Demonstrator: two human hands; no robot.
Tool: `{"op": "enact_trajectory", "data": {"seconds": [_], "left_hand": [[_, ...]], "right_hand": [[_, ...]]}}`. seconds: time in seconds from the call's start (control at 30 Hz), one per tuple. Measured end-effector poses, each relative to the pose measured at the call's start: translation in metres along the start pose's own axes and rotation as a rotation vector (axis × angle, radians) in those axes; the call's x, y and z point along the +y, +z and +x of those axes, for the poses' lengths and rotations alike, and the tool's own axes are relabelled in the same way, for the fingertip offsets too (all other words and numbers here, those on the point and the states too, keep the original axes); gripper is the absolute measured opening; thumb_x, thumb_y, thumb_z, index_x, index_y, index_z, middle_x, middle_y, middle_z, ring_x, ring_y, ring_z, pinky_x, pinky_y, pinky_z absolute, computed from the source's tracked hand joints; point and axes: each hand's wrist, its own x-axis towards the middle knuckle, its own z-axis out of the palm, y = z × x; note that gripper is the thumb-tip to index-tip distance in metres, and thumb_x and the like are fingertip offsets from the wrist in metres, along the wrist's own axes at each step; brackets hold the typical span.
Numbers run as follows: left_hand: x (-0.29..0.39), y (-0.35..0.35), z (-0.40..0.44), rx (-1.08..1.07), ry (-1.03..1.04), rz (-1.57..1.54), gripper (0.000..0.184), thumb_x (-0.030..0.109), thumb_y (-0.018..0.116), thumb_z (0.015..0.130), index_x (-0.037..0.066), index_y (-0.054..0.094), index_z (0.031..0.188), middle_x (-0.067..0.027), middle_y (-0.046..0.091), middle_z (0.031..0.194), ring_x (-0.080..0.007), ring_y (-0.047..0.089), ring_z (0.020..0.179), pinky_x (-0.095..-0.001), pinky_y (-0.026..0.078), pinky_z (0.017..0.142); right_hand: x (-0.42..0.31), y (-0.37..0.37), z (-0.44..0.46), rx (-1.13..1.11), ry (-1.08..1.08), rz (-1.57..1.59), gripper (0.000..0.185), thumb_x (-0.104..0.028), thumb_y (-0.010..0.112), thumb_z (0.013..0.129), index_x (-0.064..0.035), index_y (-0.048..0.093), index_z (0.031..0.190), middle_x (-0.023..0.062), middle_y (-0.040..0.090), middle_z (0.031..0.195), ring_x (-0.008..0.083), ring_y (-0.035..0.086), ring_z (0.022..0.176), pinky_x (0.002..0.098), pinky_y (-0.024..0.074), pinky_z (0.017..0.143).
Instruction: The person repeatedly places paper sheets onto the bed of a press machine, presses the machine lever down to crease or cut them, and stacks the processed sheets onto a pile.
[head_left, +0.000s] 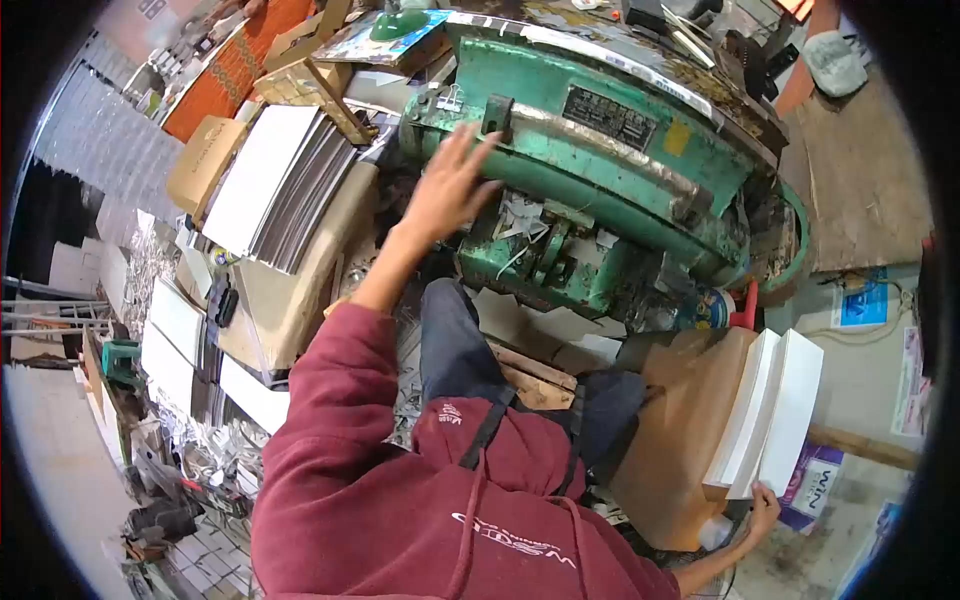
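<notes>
My left hand [452,190] is over the front edge of the green machine [560,160], near its left end, with the fingers spread and nothing in them. At the lower right, my right hand [763,510] pinches the bottom corner of a white sheet [795,400]. That sheet leans away from a stack of white sheets [743,410] standing on a brown board surface [675,420]. A metal bar runs along the machine, and paper scraps lie in its lower part.
A large stack of white sheets [262,180] is on the left beside a cardboard box [205,165]. More white sheets [175,335] lie lower left, among paper scraps. A purple and white box [812,487] stands at the right. Wooden pieces [535,385] lie between my legs.
</notes>
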Motion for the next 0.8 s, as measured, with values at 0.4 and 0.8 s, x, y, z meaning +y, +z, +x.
{"op": "enact_trajectory", "data": {"seconds": [0.4,0.8], "left_hand": [[0.028,0.024,0.127,0.057,0.121,-0.252,0.072,0.045,0.060,0.092,0.009,0.032,0.148,-0.0232,0.035,0.149,-0.0400,0.042,0.132,-0.0424,0.037,0.109],[0.084,-0.009,-0.071,-0.673,0.021,0.001,0.096,0.074,0.044,0.085,0.010,0.022,0.153,-0.0217,0.023,0.156,-0.0395,0.020,0.145,-0.0533,0.014,0.118]], "right_hand": [[-0.047,-0.002,-0.004,0.607,-0.185,0.195,0.031,-0.013,0.048,0.101,0.0040,0.062,0.123,0.0159,0.066,0.120,0.0239,0.065,0.106,0.0325,0.0511,0.094],[-0.298,0.156,0.014,-0.245,-0.593,0.560,0.025,-0.018,0.061,0.096,0.0019,0.070,0.106,0.0088,0.070,0.108,0.0171,0.062,0.103,0.0290,0.0451,0.095]]}}
